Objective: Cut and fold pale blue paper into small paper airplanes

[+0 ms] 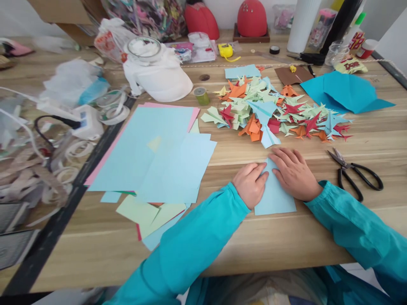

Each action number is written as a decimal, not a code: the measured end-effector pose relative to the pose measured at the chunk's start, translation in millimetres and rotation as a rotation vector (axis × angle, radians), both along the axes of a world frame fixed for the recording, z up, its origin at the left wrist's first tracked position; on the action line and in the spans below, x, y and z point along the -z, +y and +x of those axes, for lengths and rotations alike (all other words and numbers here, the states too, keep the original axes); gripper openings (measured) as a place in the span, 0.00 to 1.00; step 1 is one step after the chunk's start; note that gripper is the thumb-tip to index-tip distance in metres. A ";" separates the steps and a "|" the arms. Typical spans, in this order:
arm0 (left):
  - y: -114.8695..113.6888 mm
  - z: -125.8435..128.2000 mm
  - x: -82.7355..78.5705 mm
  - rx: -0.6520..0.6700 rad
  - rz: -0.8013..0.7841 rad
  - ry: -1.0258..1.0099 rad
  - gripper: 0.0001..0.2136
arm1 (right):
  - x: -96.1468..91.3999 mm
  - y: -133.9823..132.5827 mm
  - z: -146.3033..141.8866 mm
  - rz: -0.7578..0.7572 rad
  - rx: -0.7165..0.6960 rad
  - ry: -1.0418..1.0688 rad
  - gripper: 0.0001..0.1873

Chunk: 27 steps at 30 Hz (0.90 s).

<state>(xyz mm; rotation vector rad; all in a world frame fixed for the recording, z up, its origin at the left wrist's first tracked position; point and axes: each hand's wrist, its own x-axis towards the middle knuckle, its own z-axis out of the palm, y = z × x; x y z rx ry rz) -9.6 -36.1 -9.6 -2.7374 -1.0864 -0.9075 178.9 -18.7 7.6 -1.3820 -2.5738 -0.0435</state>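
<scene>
Pale blue paper (276,197), smooth and matte, lay on the wood-grain tabletop (273,245) beneath both hands. The left hand (250,185) had its fingers bent, thumb and forefinger bearing on the paper's left edge; whether they pinched it could not be told. The right hand (294,174) was spread palm down, fingers extended, across its upper right edge. To the paper's right, metal scissors (356,170) with looped black handles rested, blades slightly parted. To its left, flat blue sheets (178,169) overlapped pink and light green ones. Just beyond it sprawled a heap of crisply creased, pointed paper figures (263,110) in green, orange, red and blue. Beyond it to the right, a larger teal sheet (346,91) rose in stiff folds. Farthest beyond it stood a rounded red dome (252,19).
</scene>
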 end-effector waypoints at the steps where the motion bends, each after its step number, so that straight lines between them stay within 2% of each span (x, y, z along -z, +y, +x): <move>1: -0.2 0.3 0.3 -0.002 -0.010 0.000 0.13 | 0.1 -1.0 -0.9 -0.001 0.009 0.003 0.22; 8: -3.9 4.2 2.9 -0.041 -0.057 -0.012 0.14 | 0.5 -8.2 -8.7 0.017 0.086 0.012 0.22; 16: -5.8 8.2 0.3 -0.089 0.017 0.027 0.12 | -2.9 -8.3 -8.2 0.020 0.066 -0.026 0.20; 27: -4.8 6.6 -0.1 -0.068 0.008 0.028 0.12 | 0.5 -5.2 -5.8 -0.020 0.085 0.016 0.22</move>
